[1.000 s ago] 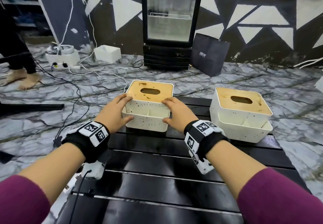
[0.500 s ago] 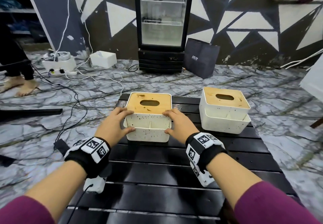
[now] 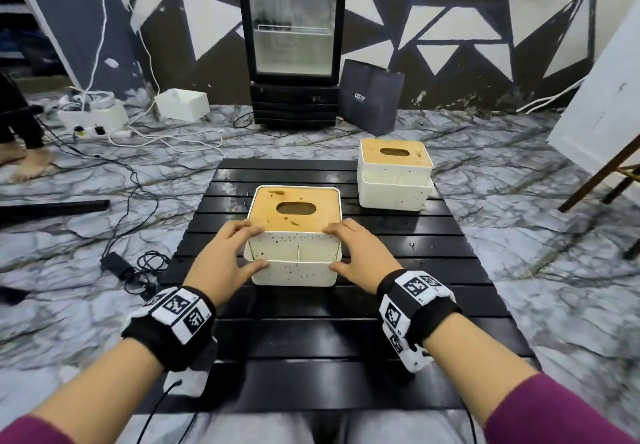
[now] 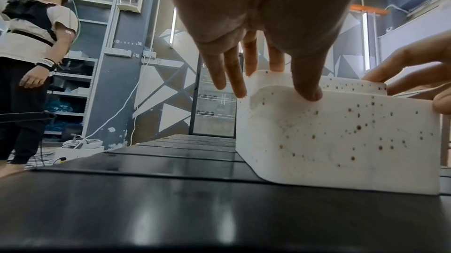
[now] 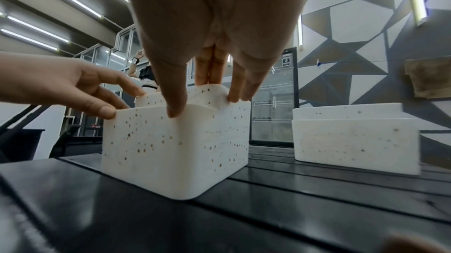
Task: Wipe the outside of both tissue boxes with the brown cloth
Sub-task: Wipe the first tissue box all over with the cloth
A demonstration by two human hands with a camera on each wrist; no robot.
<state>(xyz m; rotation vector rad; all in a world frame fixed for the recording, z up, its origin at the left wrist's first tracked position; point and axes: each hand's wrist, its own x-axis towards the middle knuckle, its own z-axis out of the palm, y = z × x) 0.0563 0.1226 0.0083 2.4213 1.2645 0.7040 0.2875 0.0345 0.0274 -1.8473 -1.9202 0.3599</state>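
Observation:
The near tissue box (image 3: 294, 256), white with brown specks and a wooden slotted lid, stands on the black slatted table (image 3: 311, 339). My left hand (image 3: 239, 249) grips its left side, thumb on the front face. My right hand (image 3: 349, 249) grips the right side the same way. From the left wrist, the left hand (image 4: 268, 75) has its thumb on the box (image 4: 341, 137). From the right wrist, the right hand (image 5: 207, 93) clasps the box (image 5: 175, 145). The second tissue box (image 3: 394, 180) stands at the far right of the table. A brownish cloth (image 5: 429, 79) hangs at the right.
A glass-door fridge (image 3: 294, 45) and a dark bag (image 3: 370, 97) stand behind the table. Cables (image 3: 138, 263) and a white box (image 3: 181, 104) lie on the marble floor at left. A person (image 4: 31, 64) stands left; wooden legs (image 3: 602, 180) slant at right.
The near tissue box has come toward me from the table's far edge to its middle, both hands still on its sides. The view has pulled back.

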